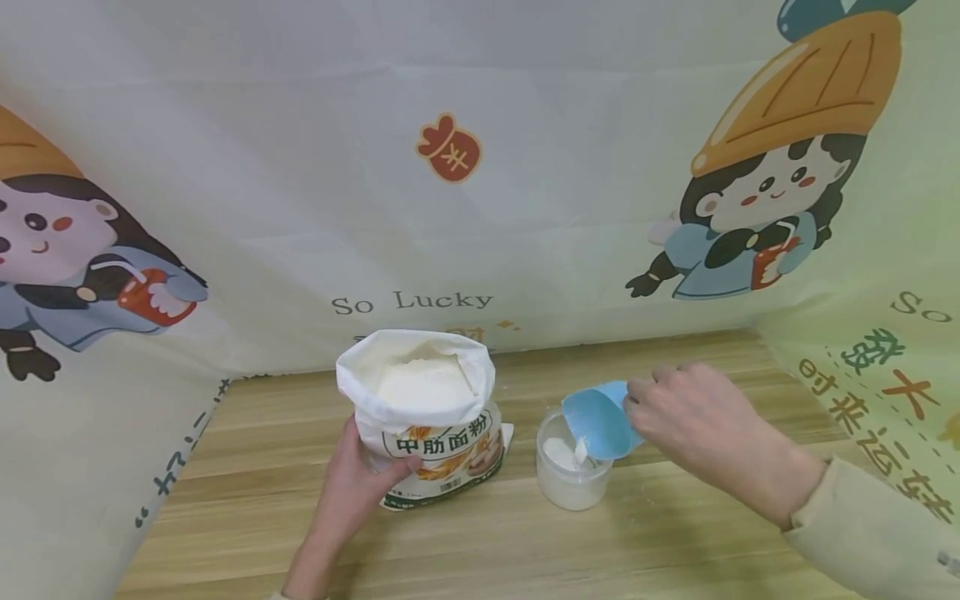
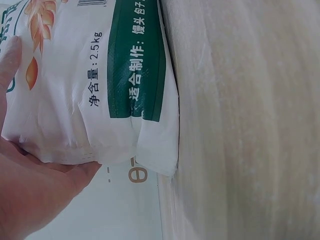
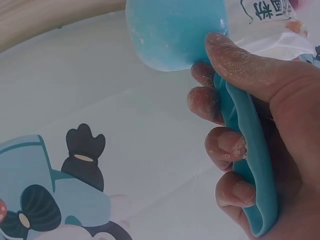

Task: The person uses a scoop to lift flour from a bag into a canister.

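Note:
A white bag of flour [image 1: 446, 471] stands upright on the table, its top rolled open and white flour [image 1: 426, 385] showing inside. My left hand [image 1: 362, 477] grips the bag's left side, thumb across the front; in the left wrist view the fingers go behind the bag [image 2: 70, 115]. My right hand [image 1: 693, 421] holds a blue scoop [image 1: 602, 421] tilted over a clear plastic jar [image 1: 573, 493]. White flour sits at the scoop's lower lip, and more lies in the jar. Seen from the right wrist, the fingers curl round the scoop's handle [image 3: 255, 165].
The wooden table [image 1: 555, 558] has faint white specks near the jar. A printed cloth backdrop [image 1: 570, 167] with cartoon figures rises behind the table and along both sides. The jar stands a short gap to the right of the bag.

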Motion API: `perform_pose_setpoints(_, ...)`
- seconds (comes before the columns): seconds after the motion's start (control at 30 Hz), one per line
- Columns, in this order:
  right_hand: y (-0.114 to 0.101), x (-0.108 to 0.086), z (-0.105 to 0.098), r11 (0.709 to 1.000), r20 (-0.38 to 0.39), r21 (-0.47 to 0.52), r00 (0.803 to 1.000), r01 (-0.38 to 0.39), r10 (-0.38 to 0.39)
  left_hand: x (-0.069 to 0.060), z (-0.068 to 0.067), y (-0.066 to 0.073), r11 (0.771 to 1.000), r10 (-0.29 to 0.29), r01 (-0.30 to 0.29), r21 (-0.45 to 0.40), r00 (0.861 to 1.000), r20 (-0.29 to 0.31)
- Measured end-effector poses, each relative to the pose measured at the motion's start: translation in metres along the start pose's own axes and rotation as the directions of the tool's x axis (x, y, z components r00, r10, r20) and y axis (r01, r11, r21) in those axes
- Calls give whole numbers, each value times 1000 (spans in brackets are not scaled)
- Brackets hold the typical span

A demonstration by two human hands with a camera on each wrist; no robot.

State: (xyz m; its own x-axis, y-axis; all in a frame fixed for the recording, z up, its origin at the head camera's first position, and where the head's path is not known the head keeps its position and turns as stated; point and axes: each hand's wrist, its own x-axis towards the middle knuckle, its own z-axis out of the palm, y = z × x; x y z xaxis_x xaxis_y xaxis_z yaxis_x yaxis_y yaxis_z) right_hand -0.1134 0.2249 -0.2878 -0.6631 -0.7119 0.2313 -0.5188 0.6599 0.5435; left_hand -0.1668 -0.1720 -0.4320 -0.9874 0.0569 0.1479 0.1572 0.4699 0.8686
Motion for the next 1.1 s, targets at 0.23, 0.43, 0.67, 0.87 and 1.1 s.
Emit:
perform_pose_setpoints(0.23,1,1,4,1000,-12,-5,1000,-5,4,0,0,-1,1000,-3,3,7,1000,-5)
perform_pose_setpoints(0.43,3,2,7,1000,1,6,1000,-3,3,0,0,-1,1000,3,-3,0,1000,-7)
perform_pose_setpoints(0.67,9,-7,10,997,-28,73,999,-26,28,-1,0,-1,1000,-8,8,4,1000,-7)
perform_pose_setpoints(0.87,13,-21,19,986,-99,156,993,-54,70,-1,-1,0,1000,-14,14,0,1000,-8)
perform_pose_setpoints(1.1,18,-33,25,972,-174,213,975,-98,136,-1,0,0,1000,-3,3,-5,1000,-7)
